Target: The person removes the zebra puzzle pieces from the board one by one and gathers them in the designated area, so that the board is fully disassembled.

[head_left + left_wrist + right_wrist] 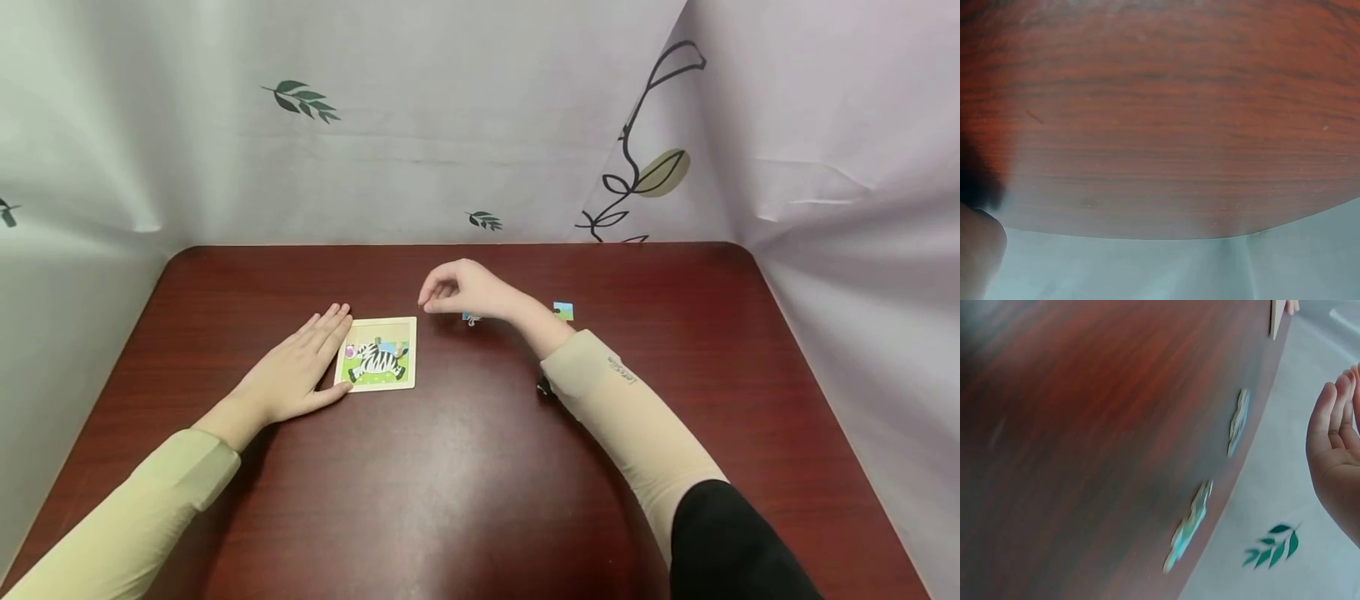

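Observation:
A square wooden puzzle board (412,354) with a zebra picture lies left of the table's middle. The picture fills its lower part; bare wood shows along the top. My left hand (303,367) rests flat beside it, fingers straight, fingertips and thumb touching its left edge. Above the table, right of the board, hovers my right hand (465,289), its fingers loosely bent and nothing visible between them. Just below it is a puzzle piece (471,318), partly covered by the hand. Another blue and green piece (563,311) lies farther right. In the right wrist view, the right hand (1338,447) is cut off.
A small dark piece (543,386) peeks out beside the right sleeve. The reddish-brown table (420,500) has rounded far corners. Pale cloth (420,125) with leaf prints hangs behind it and at both sides.

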Motion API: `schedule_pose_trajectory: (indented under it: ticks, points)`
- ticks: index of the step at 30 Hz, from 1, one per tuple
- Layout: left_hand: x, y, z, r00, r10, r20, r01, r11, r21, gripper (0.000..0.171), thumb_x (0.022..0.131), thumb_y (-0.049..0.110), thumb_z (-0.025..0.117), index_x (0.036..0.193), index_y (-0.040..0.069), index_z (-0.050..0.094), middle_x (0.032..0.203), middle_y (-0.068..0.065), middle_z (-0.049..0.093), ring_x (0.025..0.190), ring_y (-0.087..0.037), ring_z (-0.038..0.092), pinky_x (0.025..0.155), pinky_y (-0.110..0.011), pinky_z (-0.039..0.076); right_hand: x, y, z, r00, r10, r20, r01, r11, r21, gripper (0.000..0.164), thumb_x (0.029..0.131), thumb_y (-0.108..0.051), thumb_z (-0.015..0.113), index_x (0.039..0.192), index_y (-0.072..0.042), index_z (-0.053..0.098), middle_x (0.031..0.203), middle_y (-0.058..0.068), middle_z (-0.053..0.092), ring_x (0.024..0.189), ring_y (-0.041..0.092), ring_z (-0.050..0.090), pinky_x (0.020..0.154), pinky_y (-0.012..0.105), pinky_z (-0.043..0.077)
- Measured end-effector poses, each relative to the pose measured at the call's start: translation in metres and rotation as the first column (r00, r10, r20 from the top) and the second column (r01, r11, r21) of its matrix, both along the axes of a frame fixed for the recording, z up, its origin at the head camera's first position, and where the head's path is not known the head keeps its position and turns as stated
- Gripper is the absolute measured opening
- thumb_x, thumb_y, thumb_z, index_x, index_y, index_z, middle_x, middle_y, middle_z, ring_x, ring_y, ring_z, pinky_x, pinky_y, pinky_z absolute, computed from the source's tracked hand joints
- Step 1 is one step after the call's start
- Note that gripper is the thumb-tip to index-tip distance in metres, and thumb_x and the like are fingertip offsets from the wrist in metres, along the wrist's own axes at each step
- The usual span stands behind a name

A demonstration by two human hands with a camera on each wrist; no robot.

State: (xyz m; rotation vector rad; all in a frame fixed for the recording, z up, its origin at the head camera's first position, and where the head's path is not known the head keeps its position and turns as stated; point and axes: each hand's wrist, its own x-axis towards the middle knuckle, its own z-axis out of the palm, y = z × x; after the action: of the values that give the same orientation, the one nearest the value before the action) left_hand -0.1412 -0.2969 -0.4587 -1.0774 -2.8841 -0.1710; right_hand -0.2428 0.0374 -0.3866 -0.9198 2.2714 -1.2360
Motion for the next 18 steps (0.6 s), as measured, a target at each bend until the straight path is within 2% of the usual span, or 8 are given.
schedule_pose_trajectory:
  ticks: [7, 12, 18]
  points:
    - [0.001, 0.001, 0.000, 1.000, 0.012, 0.011, -0.012, 1.000, 0.007, 0.099, 0.095, 0.049, 0.068, 0.164, -0.008, 0.026, 0.174, -0.026, 0.024, 0.164, -0.040, 0.023, 0.136, -0.027, -0.005, 0.004, -0.025, -0.008, 0.999, 0.042, 0.008, -0.042, 0.999, 0.014, 0.010, 0.095, -0.008, 0.077, 0.103, -0.002, 0.080, 0.095, 0.008, 0.077, 0.085, 0.011, 0.069, 0.077, 0.017, 0.056]
    - [0.001, 0.001, -0.001, 1.000, 0.016, 0.014, -0.016, 1.000, 0.008, 0.100, 0.094, 0.049, 0.068, 0.164, -0.008, 0.025, 0.174, -0.026, 0.023, 0.164, -0.040, 0.023, 0.136, -0.026, -0.006, 0.007, -0.041, -0.013, 0.998, 0.063, 0.020, -0.064, 0.998, 0.023, 0.013, 0.096, -0.007, 0.076, 0.106, 0.001, 0.078, 0.097, 0.010, 0.077, 0.087, 0.012, 0.069, 0.078, 0.016, 0.056]
    - [0.001, 0.001, 0.000, 1.000, 0.014, 0.014, -0.014, 1.000, 0.011, 0.099, 0.095, 0.048, 0.068, 0.165, -0.007, 0.025, 0.174, -0.026, 0.023, 0.164, -0.040, 0.023, 0.137, -0.028, -0.004, 0.009, -0.060, -0.017, 0.994, 0.110, 0.016, -0.111, 0.993, 0.043, 0.014, 0.094, -0.006, 0.078, 0.106, -0.001, 0.078, 0.096, 0.009, 0.077, 0.085, 0.009, 0.068, 0.078, 0.013, 0.054]
